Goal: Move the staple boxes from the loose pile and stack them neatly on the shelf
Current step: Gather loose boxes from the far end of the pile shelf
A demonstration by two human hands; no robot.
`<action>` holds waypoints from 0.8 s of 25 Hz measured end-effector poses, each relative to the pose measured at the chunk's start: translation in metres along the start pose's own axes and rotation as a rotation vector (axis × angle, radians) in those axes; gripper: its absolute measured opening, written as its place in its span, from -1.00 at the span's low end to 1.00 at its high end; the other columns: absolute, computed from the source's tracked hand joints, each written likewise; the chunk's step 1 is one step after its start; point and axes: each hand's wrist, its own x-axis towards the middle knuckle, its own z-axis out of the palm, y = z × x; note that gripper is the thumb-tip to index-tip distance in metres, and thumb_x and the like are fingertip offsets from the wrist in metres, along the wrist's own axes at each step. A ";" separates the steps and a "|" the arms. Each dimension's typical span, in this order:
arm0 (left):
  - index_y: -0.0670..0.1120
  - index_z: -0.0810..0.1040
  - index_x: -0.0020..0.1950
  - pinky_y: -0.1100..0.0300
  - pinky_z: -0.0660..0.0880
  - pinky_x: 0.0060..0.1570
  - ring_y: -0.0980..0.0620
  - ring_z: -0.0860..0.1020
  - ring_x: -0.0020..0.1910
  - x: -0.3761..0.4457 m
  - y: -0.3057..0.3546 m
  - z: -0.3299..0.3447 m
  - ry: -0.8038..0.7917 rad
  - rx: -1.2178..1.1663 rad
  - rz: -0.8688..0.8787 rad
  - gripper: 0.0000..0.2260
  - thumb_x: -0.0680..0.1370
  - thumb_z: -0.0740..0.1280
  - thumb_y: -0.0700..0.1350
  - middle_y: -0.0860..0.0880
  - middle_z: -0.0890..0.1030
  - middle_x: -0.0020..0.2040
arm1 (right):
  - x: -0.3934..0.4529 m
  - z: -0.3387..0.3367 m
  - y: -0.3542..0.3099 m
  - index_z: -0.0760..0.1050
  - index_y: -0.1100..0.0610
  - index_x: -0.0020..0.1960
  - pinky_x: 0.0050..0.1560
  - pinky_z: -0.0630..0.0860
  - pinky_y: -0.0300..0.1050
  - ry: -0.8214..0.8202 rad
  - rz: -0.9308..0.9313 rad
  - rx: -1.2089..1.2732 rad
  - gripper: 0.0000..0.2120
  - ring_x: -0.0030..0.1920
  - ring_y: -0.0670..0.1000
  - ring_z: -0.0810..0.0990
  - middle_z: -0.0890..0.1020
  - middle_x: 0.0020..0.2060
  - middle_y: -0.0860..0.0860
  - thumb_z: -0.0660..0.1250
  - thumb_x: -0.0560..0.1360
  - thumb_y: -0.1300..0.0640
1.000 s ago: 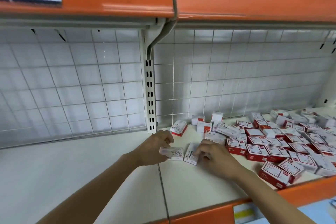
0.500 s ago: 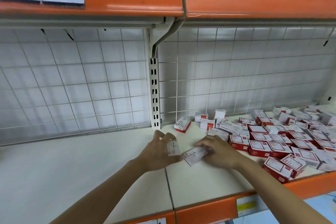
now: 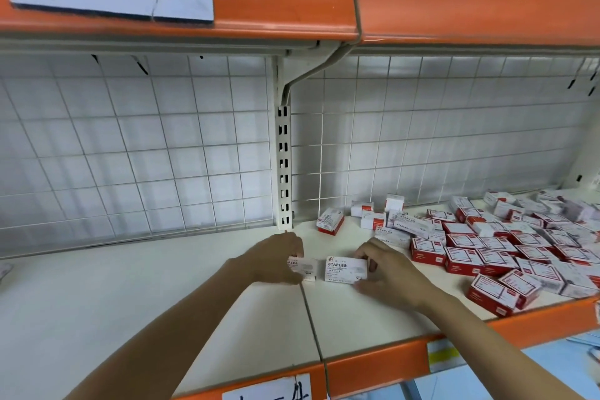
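My left hand (image 3: 274,258) grips a small white staple box (image 3: 305,268) near the seam in the white shelf (image 3: 130,295). Beside it on the right, my right hand (image 3: 388,271) holds a second white box (image 3: 345,269) printed STAPLES, face toward me, its lower edge at the shelf. The two boxes stand side by side, a small gap between them. The loose pile of red-and-white staple boxes (image 3: 506,243) spreads over the right part of the shelf.
A wire grid back panel (image 3: 146,156) and a slotted white upright (image 3: 283,166) stand behind. An orange shelf edge (image 3: 227,3) with a paper label "4-5" hangs overhead. The orange front lip (image 3: 373,367) runs below my arms. One box (image 3: 330,220) lies apart near the upright.
Both hands turned their boxes upright and face-on and brought them side by side at the shelf seam. The view moved closer and tilted upward.
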 end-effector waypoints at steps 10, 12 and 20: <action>-0.02 0.49 -0.06 0.39 0.36 -0.25 0.11 0.46 -0.15 -0.080 -0.056 -0.027 0.304 -0.191 -0.025 -0.76 0.36 0.46 -0.07 0.06 0.48 -0.09 | 0.037 0.034 -0.078 0.49 0.11 0.04 -0.18 0.32 -0.49 0.015 -0.120 0.098 -0.78 -0.17 -0.20 0.42 0.43 -0.08 -0.08 0.42 0.42 0.15; -0.02 0.48 -0.06 0.40 0.34 -0.25 0.12 0.45 -0.16 -0.100 -0.072 -0.036 0.316 -0.170 -0.067 -0.77 0.37 0.46 -0.07 0.07 0.46 -0.09 | 0.048 0.046 -0.102 0.49 0.14 0.04 -0.17 0.33 -0.47 -0.001 -0.154 0.113 -0.77 -0.17 -0.18 0.42 0.43 -0.08 -0.06 0.42 0.41 0.16; 0.01 0.48 -0.05 0.43 0.31 -0.35 0.17 0.43 -0.23 -0.191 -0.152 -0.070 0.345 -0.087 -0.300 -0.75 0.36 0.46 -0.02 0.09 0.46 -0.10 | 0.095 0.100 -0.201 0.49 0.10 0.03 -0.13 0.33 -0.43 -0.091 -0.274 0.160 -0.77 -0.11 -0.08 0.46 0.44 -0.08 -0.07 0.43 0.41 0.12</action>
